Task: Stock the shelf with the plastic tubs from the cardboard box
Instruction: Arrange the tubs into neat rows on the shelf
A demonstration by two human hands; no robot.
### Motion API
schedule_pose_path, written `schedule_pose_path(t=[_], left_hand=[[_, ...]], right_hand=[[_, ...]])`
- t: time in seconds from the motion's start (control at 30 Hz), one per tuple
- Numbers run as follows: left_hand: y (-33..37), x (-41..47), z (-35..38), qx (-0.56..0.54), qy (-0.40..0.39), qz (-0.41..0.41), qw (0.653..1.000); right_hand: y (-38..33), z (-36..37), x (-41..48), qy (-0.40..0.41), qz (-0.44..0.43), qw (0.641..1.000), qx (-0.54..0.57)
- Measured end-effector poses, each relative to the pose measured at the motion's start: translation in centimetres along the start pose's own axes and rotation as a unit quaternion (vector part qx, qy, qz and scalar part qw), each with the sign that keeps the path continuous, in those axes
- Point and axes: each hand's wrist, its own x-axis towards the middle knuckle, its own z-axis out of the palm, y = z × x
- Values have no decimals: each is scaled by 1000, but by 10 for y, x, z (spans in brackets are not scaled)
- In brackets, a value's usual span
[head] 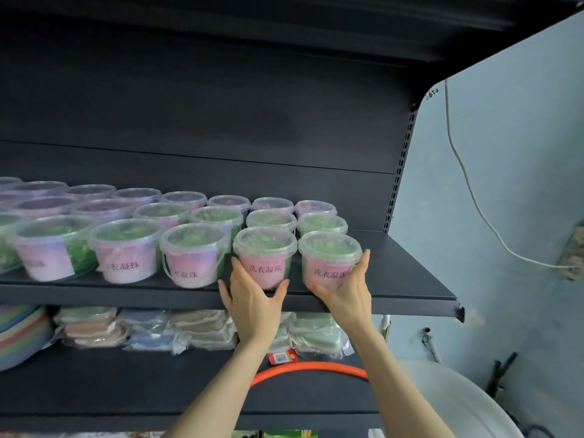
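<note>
Black metal shelf [395, 279], across the centre of the frame, closed at right by a perforated upright [401, 172].

Carried on it: clear plastic tubs [194, 254] with clear lids, upright, set close together in three rows from front to back. Pink labels with black characters are shown on the front row. Green contents are seen under the nearer lids, purplish ones under the back row.

Second tub [264, 257], front row, second from the right: held low by the left grip [252, 298], with the thumb curled against its right side and the fingers against its left.

End tub [330, 257], front row, far right, just beside the second tub: clasped by the right grip [344, 289], with the thumb raised along its right side and the fingers wrapped under its left.

Both tubs are placed at the shelf's front edge. Whether their bases rest on it cannot be told, as they are hidden by the hands.

Lower shelf [126, 380], lower left: stacked flat packets [151, 327] in clear wrap, pastel dishes [19, 339] at the left edge, and a red card [282, 357] with a printed code.

Lower right: an orange hoop [309, 368] and a white basin [458, 399].

Right: a pale blue wall [505, 153], crossed by a white cable [474, 197].
</note>
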Motion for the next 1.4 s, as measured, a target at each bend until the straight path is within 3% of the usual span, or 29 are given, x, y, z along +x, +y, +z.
schedule_pose_path(t=[0.53,0.97,1.2,1.3,1.4], left_hand=[[-5,8,1,27,9,8,1000],[-5,5,-2,46,-25,9,999],[-23,-13,-22,100,-102,51,988],[-38,-16,-48,96,-140,119,978],[-48,0,-78,49,-100,167,980]], right_hand=[[6,2,5,-8,-18,998,-53],[5,-3,7,-27,-9,999,-29],[10,-4,-20,-14,-21,999,-33],[7,0,-45,46,-47,995,-77],[-7,17,-63,72,-94,984,-133]])
